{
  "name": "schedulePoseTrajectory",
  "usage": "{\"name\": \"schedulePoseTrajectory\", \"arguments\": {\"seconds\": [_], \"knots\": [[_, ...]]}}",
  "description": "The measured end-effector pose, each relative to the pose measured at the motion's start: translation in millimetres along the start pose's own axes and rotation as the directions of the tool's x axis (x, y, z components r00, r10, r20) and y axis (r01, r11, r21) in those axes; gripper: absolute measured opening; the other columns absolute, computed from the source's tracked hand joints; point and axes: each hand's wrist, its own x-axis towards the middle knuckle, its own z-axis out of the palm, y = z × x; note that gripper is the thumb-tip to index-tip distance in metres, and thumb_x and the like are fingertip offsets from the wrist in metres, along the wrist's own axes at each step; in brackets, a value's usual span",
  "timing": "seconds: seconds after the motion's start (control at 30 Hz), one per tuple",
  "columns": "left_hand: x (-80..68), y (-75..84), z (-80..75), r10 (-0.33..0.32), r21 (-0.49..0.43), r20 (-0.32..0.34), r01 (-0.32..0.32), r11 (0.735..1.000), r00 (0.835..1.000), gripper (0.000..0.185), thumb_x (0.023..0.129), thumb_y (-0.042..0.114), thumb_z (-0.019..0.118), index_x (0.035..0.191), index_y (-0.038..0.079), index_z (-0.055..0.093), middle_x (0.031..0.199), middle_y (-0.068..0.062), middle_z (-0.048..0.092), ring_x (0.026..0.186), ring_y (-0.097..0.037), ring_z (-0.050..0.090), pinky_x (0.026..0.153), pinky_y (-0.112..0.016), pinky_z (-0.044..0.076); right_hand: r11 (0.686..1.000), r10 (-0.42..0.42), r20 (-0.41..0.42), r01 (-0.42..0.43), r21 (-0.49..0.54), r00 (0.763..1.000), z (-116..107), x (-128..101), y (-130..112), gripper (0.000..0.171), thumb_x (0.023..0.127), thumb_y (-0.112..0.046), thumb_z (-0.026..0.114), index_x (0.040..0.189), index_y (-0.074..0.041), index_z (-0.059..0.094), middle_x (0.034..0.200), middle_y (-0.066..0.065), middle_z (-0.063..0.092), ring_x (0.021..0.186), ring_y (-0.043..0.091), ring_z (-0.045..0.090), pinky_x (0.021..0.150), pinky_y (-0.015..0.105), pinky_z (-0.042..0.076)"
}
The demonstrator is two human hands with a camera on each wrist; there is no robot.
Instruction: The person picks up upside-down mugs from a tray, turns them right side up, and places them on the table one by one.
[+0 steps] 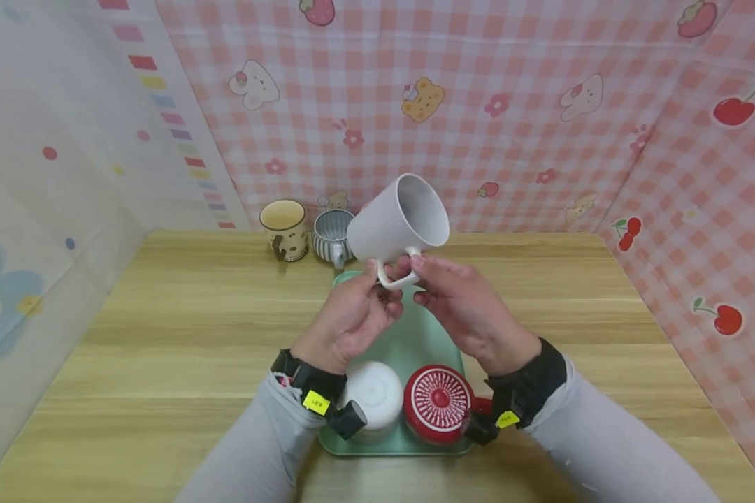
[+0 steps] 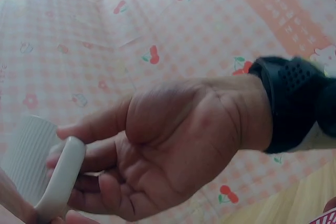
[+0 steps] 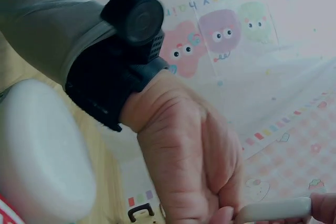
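Observation:
A ribbed white mug [image 1: 380, 227] is held up tilted above the tray, its mouth facing right and its handle towards me. My left hand [image 1: 355, 318] holds it at the handle; in the left wrist view the thumb touches the ribbed side and the fingers are behind the handle [image 2: 65, 174]. My right hand [image 1: 468, 300] pinches the other end of that handle. In the right wrist view only the handle [image 3: 275, 210] of the mug shows, and the right fingertips are mostly cut off.
Under the hands lies a green tray [image 1: 409, 342]. At its near end stand a white cup [image 1: 374, 391] and a red cup [image 1: 439, 405], both bottom up. Behind the tray's far left are a yellow mug [image 1: 286, 227] and a striped cup [image 1: 330, 241], close to the back cloth.

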Motion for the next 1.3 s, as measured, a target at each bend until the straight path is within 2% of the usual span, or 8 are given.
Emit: {"name": "schedulePoseTrajectory", "arguments": {"seconds": [0.2, 0.37, 0.7, 0.87, 1.0, 1.07, 1.17, 1.3], "knots": [[0.2, 2.7, -7.5, -0.022, 0.062, 0.009, 0.021, 0.998, 1.0, 0.034, 0.115, 0.029, 0.026, 0.111, 0.011, 0.055, 0.099, 0.003, 0.056, 0.089, -0.01, 0.048, 0.072, -0.019, 0.042, 1.0, -0.004, 0.041, 0.003, 0.016, 0.999, 10.3, 3.6, -10.0, 0.027, 0.11, -0.019, 0.053, 0.097, -0.016, 0.077, 0.096, -0.003, 0.073, 0.094, 0.011, 0.065, 0.088, 0.021, 0.056], [1.6, 6.2, -16.6, -0.042, 0.122, 0.017, 0.04, 0.992, 0.999, 0.037, 0.115, 0.024, 0.026, 0.1, 0.014, 0.058, 0.094, 0.003, 0.058, 0.087, -0.009, 0.052, 0.07, -0.018, 0.041, 1.0, 0.019, 0.013, -0.019, 0.014, 1.0, 18.4, 8.8, -11.6, 0.027, 0.11, -0.019, 0.052, 0.096, -0.013, 0.075, 0.094, -0.001, 0.073, 0.094, 0.009, 0.07, 0.085, 0.02, 0.059], [8.0, 11.4, -32.7, -0.107, 0.245, 0.038, 0.095, 0.965, 0.994, 0.03, 0.115, 0.023, 0.03, 0.111, 0.008, 0.056, 0.09, 0.002, 0.058, 0.082, -0.008, 0.053, 0.067, -0.017, 0.043, 0.999, 0.005, 0.028, -0.004, -0.032, 1.0, 23.9, 17.7, -4.7, 0.032, 0.112, -0.017, 0.045, 0.089, -0.012, 0.067, 0.083, -0.003, 0.067, 0.081, 0.009, 0.063, 0.079, 0.02, 0.054], [9.0, 12.2, -33.9, -0.108, 0.258, 0.014, 0.1, 0.961, 0.994, 0.031, 0.114, 0.023, 0.034, 0.101, 0.011, 0.06, 0.088, 0.002, 0.059, 0.082, -0.009, 0.054, 0.067, -0.018, 0.044, 0.998, 0.024, 0.047, -0.021, -0.06, 0.999, 21.3, 18.7, -7.0, 0.032, 0.112, -0.02, 0.045, 0.09, -0.013, 0.067, 0.085, -0.003, 0.069, 0.085, 0.01, 0.063, 0.081, 0.021, 0.054], [8.5, 13.7, -32.6, -0.069, 0.294, -0.034, 0.076, 0.953, 0.997, 0.032, 0.114, 0.022, 0.038, 0.093, 0.015, 0.062, 0.088, 0.003, 0.057, 0.082, -0.009, 0.054, 0.067, -0.019, 0.044, 0.997, 0.019, 0.048, -0.015, -0.08, 0.999, 17.2, 19.4, -11.3, 0.031, 0.112, -0.021, 0.046, 0.091, -0.013, 0.067, 0.088, -0.003, 0.068, 0.088, 0.011, 0.063, 0.082, 0.021, 0.054], [7.7, 15.0, -31.8, -0.042, 0.34, -0.068, 0.063, 0.938, 0.997, 0.03, 0.113, 0.022, 0.04, 0.097, 0.014, 0.064, 0.09, 0.004, 0.055, 0.083, -0.009, 0.053, 0.067, -0.019, 0.045, 0.996, 0.01, 0.039, -0.006, -0.091, 0.999, 15.2, 20.2, -13.7, 0.032, 0.112, -0.021, 0.046, 0.09, -0.012, 0.067, 0.088, -0.002, 0.067, 0.088, 0.011, 0.064, 0.082, 0.021, 0.054], [4.5, 17.9, -30.1, 0.009, 0.432, -0.1, 0.035, 0.901, 0.995, 0.031, 0.113, 0.025, 0.041, 0.115, 0.006, 0.066, 0.093, 0.004, 0.051, 0.085, -0.01, 0.051, 0.068, -0.019, 0.044, 0.993, -0.001, 0.01, 0.002, -0.121, 1.0, 12.2, 21.4, -18.1, 0.031, 0.112, -0.021, 0.047, 0.09, -0.011, 0.066, 0.088, -0.002, 0.066, 0.088, 0.011, 0.064, 0.08, 0.021, 0.055], [-4.9, 26.0, -27.2, 0.085, 0.578, -0.14, 0.012, 0.816, 0.986, 0.038, 0.113, 0.03, 0.042, 0.135, 0.005, 0.062, 0.093, 0.003, 0.049, 0.085, -0.012, 0.05, 0.069, -0.02, 0.042, 0.988, -0.001, -0.038, -0.005, -0.157, 0.999, 5.5, 25.8, -24.1, 0.027, 0.112, -0.022, 0.048, 0.097, -0.006, 0.064, 0.09, -0.002, 0.066, 0.089, 0.011, 0.064, 0.078, 0.02, 0.055]]}}
